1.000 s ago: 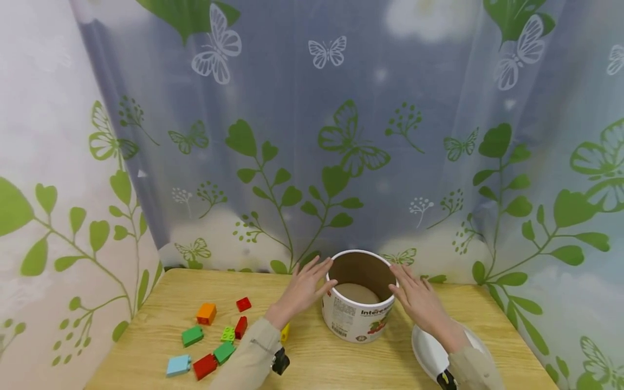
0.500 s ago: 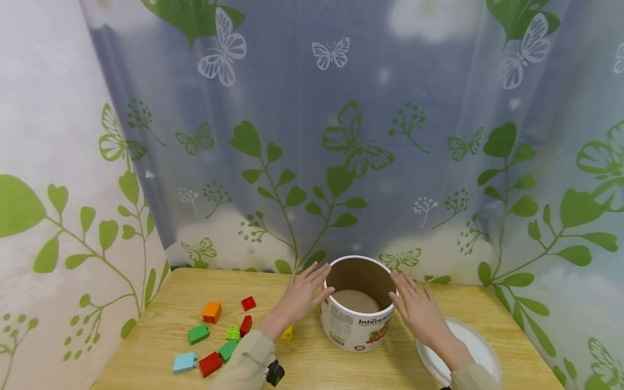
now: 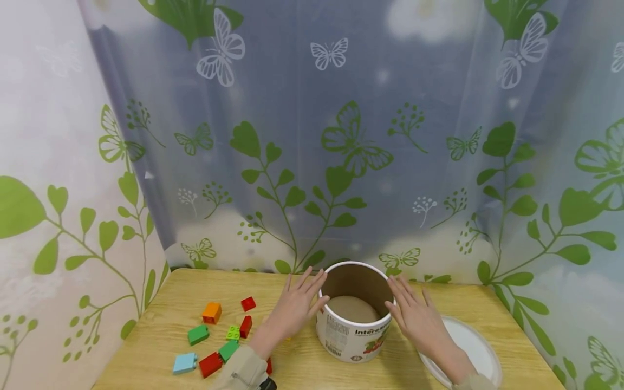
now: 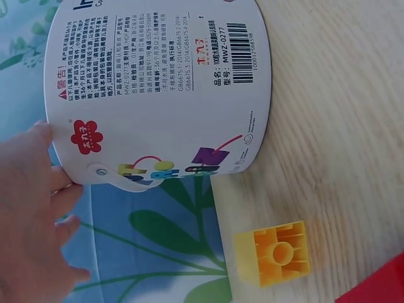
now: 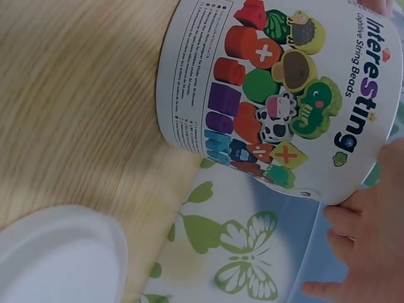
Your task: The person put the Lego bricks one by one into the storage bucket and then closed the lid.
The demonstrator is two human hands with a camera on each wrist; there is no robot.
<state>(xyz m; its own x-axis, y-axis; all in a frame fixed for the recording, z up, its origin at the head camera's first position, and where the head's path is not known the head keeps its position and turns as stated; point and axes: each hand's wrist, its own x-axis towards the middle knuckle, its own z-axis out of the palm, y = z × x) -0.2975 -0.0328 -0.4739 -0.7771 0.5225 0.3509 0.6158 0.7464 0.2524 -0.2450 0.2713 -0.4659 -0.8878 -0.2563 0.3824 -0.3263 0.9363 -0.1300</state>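
A white cylindrical cardboard bucket [image 3: 336, 341], printed with fruit pictures and lettering, stands upright on the table without its lid. Its brown inside is visible from above, with a bare bottom. My left hand [image 3: 291, 307] touches the left side of the rim, fingers fairly straight. Opposite it, my right hand [image 3: 420, 320] rests on the right side of the rim, fingers likewise extended. The left wrist view shows the barcode side of the bucket [image 4: 158, 95], and the right wrist view shows its toy-bead pictures [image 5: 278, 95].
A round white lid [image 3: 480, 346] lies right of the bucket, partly under my right forearm. Several building blocks lie at the left, among them an orange block [image 3: 212, 312], a light blue block [image 3: 184, 363] and a yellow block [image 4: 271, 255]. A patterned curtain [image 3: 302, 135] hangs behind the table.
The bucket has slid toward me and slightly left, with both hands staying at its rim. The lid and the blocks lie where they were, and the head view has shifted slightly.
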